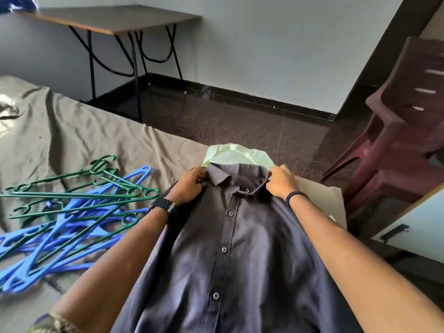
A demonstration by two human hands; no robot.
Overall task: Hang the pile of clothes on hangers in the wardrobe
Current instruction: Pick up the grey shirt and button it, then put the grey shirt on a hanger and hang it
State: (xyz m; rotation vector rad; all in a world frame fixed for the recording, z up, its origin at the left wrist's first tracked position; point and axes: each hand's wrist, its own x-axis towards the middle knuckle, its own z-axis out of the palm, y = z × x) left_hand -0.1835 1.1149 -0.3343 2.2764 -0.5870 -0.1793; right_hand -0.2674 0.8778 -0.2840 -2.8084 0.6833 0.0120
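Bedroom setting: a bed (79,131) under a creased grey-brown sheet occupies the left and centre, with dark speckled flooring beyond it and a folding desk (113,19) against the far wall. Stacked maroon plastic chairs (403,131) stand at the right, and a pale wardrobe door (418,227) with a dark handle shows at the right edge.

A dark grey button-up shirt (230,260) lies front-up, buttoned, collar away from the person. It rests on top of a light green garment (237,155), of which only the far portion shows past the collar; this appears to be the remaining pile. How many pieces lie beneath cannot be told.

Left hand (189,186) is closed on the shirt at the left shoulder, just beside the collar. Right hand (281,181) pinches the fabric at the right shoulder, touching the collar edge. Gripping both shoulders would let the shirt lift evenly and hang open for a hanger.

Green and blue plastic hangers (72,217) lie in a loose tangle on the sheet to the left, near the left forearm, within reach. None is in the shirt yet; judged an early stage of the task
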